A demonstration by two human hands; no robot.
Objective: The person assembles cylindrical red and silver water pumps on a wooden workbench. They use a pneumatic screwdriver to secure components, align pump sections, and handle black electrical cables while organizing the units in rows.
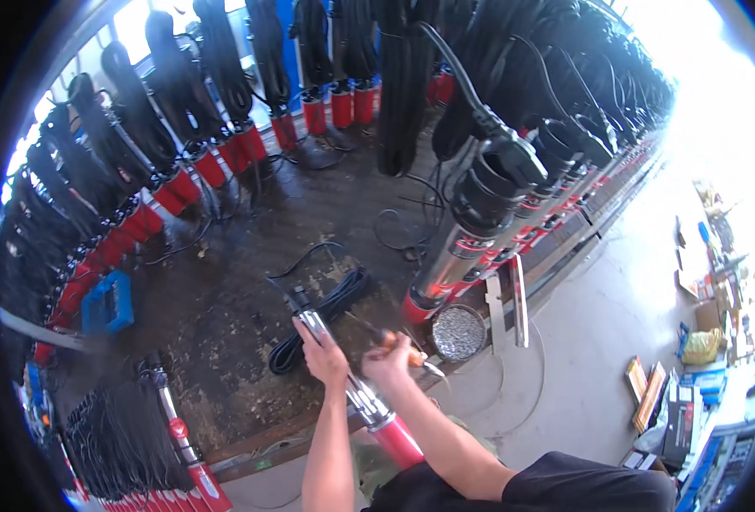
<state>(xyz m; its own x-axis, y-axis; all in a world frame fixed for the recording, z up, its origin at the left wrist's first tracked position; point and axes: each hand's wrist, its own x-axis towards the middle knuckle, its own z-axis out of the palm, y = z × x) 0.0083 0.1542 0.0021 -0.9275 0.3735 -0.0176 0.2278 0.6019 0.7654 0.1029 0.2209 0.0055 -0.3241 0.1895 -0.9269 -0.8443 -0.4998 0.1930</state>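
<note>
While the left hand (pixel 325 357) grips a long steel-and-red cylindrical pump (pixel 369 405) at lower centre, the right hand (pixel 390 358) clenches an orange-handled tool (pixel 407 352) (tip blurred) just beside it.

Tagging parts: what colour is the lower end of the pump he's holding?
Red, below a shiny metal body, on the pump that the left hand grips. Head view shows it.

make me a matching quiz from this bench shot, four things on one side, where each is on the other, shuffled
Things:
1. left hand
2. right hand
3. round tin of small metal parts
4. blue crate

Places:
A. at the bench's left side by the red pumps
B. gripping the steel pump tube
C. holding an orange-handled tool
D. on the bench edge, right of the hands

Pairs: 1-B, 2-C, 3-D, 4-A
</note>
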